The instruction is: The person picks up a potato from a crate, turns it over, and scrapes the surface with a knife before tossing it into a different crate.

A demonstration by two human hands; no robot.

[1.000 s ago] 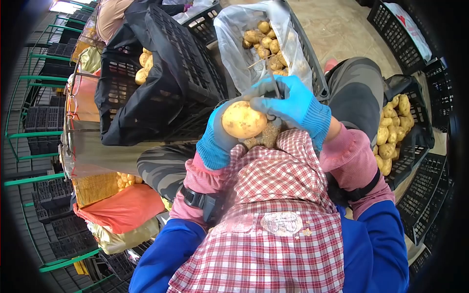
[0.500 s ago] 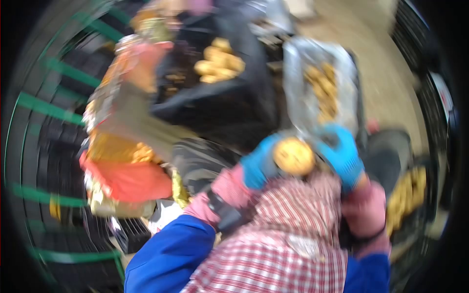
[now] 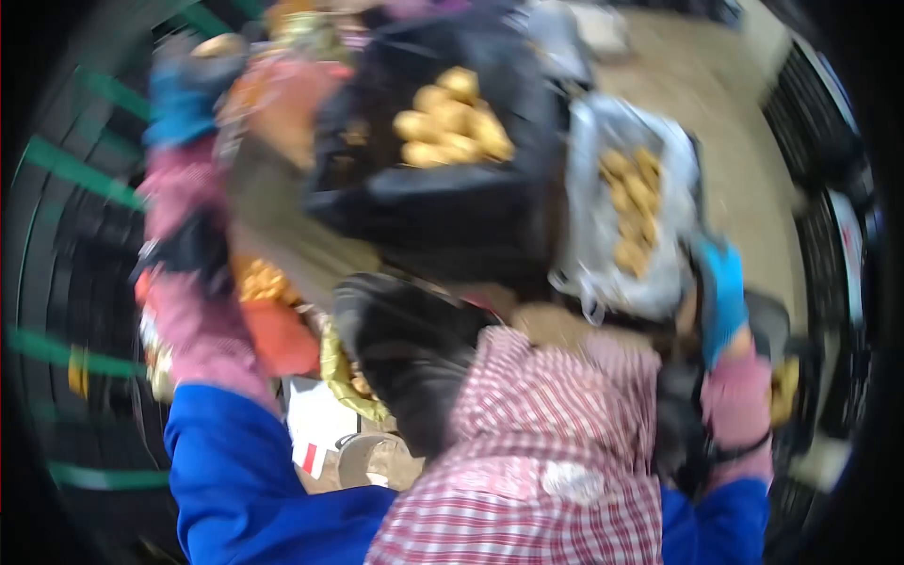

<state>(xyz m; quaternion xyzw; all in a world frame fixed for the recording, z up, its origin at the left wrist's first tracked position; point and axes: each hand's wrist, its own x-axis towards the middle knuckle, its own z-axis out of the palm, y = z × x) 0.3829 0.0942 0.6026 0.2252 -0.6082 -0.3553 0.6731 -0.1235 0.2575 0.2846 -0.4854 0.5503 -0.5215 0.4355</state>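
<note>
My left hand (image 3: 193,89), in a blue and grey glove, reaches to the upper left, closed on a round tan potato-like piece (image 3: 218,44). Below it lie red bags. Lower right, my right hand (image 3: 720,290), gloved in blue, is beside the clear-bag-lined container (image 3: 576,202), which holds tan pieces (image 3: 633,202). Its fingers are blurred and partly hidden. At the top centre, yellow potato-like pieces (image 3: 452,122) lie in a container lined with a black bag (image 3: 414,193).
Green-edged black crates (image 3: 85,174) line the left side. A red bag (image 3: 282,344) with small orange pieces (image 3: 264,281) and a gold bag (image 3: 344,377) are at lower left. Dark crates (image 3: 791,104) stand at the right, beyond the floor (image 3: 730,141).
My left hand has swung from the centre to the upper left with a round piece in it. My right hand has moved right, away from the lap. The view has shifted slightly.
</note>
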